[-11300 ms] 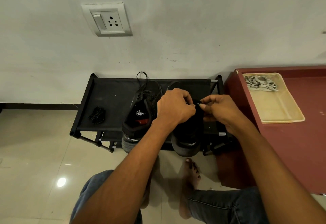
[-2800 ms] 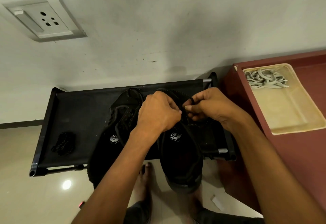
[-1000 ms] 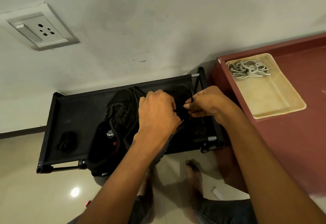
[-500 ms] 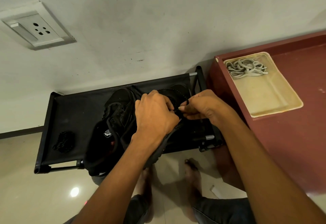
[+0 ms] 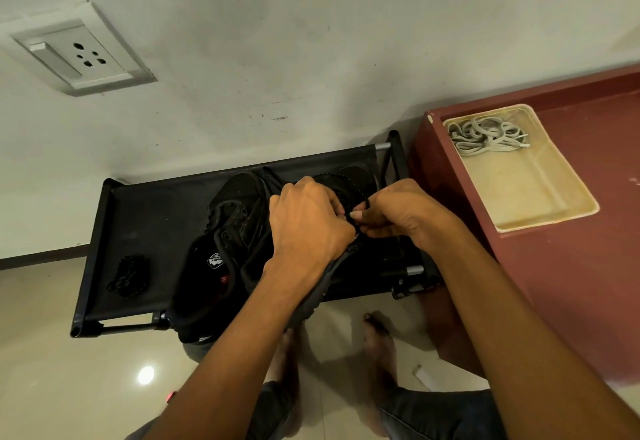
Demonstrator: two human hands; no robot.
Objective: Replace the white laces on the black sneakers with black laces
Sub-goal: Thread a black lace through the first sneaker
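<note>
Both hands meet over the right sneaker [image 5: 341, 183], which stands on the black rack [image 5: 149, 218] by the wall and is mostly hidden under them. The left hand [image 5: 306, 228] is curled into a loose fist over the shoe's tongue area, knuckles up; what its fingers hold underneath cannot be seen. The right hand [image 5: 398, 212] is curled too, thumb and forefinger pinching a black lace [image 5: 360, 204] that loops over the forefinger. The left sneaker [image 5: 221, 252] lies just beside, touching the other, its toe hanging past the rack's front rail, a small logo showing on its tongue. A bundle of black lace [image 5: 128, 275] sits well apart on the rack's left end. To the right, on a maroon table [image 5: 571, 266], a cream tray [image 5: 540, 197] holds the white laces [image 5: 485, 136] heaped in its far corner. Bare feet rest on the tiled floor [image 5: 52, 370] below. A wall socket [image 5: 78, 55] sits at upper left
</note>
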